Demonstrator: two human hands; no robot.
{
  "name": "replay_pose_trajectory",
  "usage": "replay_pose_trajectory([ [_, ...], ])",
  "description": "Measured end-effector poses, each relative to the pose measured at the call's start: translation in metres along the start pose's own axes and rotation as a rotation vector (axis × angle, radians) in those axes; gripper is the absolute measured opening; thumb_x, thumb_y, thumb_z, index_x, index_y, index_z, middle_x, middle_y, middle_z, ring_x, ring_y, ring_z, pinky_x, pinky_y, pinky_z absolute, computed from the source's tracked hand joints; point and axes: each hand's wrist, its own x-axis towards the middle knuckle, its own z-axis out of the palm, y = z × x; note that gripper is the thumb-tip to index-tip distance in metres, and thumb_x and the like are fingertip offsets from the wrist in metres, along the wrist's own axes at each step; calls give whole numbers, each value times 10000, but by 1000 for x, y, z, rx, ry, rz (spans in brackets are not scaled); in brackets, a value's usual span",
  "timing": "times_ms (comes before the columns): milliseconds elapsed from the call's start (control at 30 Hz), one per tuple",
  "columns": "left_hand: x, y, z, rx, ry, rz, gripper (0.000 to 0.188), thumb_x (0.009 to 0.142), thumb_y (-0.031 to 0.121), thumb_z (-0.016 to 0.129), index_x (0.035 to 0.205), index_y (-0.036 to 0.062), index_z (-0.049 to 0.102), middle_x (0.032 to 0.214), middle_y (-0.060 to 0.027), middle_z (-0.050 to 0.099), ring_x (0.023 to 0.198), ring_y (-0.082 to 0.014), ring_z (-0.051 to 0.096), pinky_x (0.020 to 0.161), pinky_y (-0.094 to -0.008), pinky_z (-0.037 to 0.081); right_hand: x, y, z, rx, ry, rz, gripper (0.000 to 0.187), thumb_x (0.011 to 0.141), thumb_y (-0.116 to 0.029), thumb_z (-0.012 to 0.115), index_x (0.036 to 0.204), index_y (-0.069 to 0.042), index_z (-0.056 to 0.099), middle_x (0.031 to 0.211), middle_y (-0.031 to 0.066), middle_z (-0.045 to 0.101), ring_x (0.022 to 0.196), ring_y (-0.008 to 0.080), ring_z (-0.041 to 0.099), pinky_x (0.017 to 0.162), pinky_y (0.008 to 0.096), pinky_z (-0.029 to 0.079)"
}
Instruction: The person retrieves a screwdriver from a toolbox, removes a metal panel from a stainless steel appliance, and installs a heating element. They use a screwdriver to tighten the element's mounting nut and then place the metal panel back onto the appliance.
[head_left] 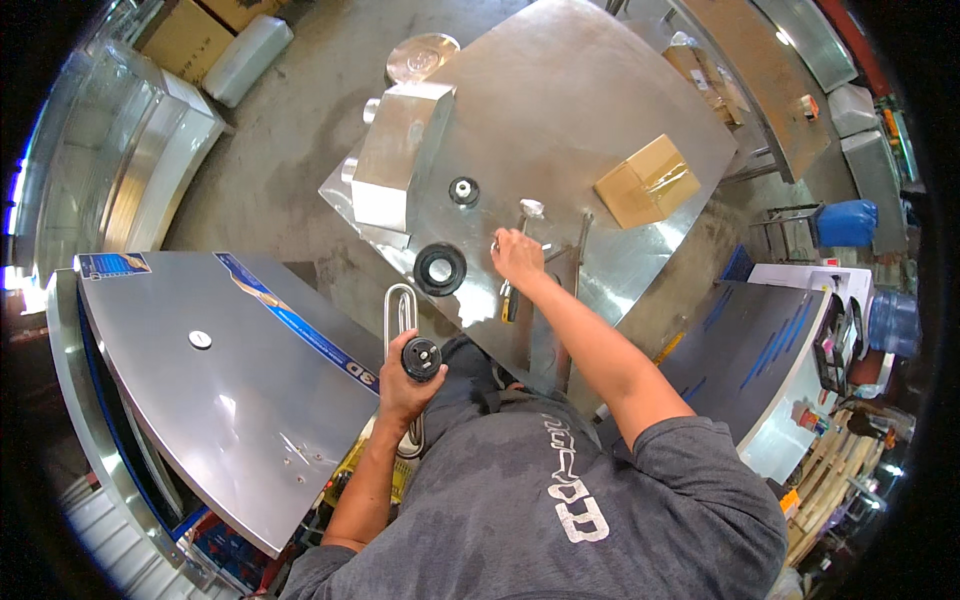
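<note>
My left hand [405,385] is closed around a tubular heating element [401,306], with bent metal loops and a round black end cap [421,358], beside the table's near edge. Over the metal table [560,90], my right hand [518,257] has its fingers drawn together; anything small between them cannot be made out. Left of it lie a black ring [440,269] and a smaller black round part with a metal centre [463,191]. Around that hand are a yellow-and-black knife [509,304], a long metal tool [583,238] and a crumpled white piece [532,208].
An angular sheet-metal housing [398,160] stands on the table's left side, a cardboard box [648,182] on its right. A large steel panel [230,370] is at my left, a dark panel [745,335] at my right. A round metal disc [422,58] is beyond the housing.
</note>
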Motion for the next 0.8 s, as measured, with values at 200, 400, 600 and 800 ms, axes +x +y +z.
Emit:
replay_pose_trajectory([
  [200, 1, -15, -8, -8, 54, 11, 715, 742, 153, 873, 1348, 40, 512, 1079, -140, 660, 982, -272, 675, 893, -373, 541, 45, 29, -18, -16, 177, 283, 444, 899, -322, 722, 1260, -105, 582, 1229, 193, 608, 1072, 396, 671, 890, 514, 551],
  [400, 15, -24, -15, -23, 53, 19, 717, 743, 152, 871, 1352, 41, 510, 1087, -148, 661, 989, -294, 676, 895, -380, 540, 84, 56, -32, -215, -112, 227, 398, 931, -255, 675, 1259, -76, 538, 1245, 204, 595, 1119, 418, 645, 940, 521, 531],
  [600, 17, -30, -17, -40, 46, -62, 716, 744, 166, 862, 1360, 64, 512, 1164, -165, 657, 1043, -334, 672, 918, -400, 534, 55, 14, -46, 175, 91, 125, 268, 884, -171, 638, 1137, -101, 583, 919, 199, 694, 929, 402, 696, 805, 511, 528],
  [800, 7, -27, -17, -32, 41, -44, 719, 746, 189, 869, 1356, 92, 502, 1138, -153, 651, 1020, -297, 682, 904, -384, 532, -18, -67, 21, 77, -434, -199, 428, 856, -166, 624, 1280, -158, 573, 971, 243, 710, 938, 453, 685, 831, 539, 526],
])
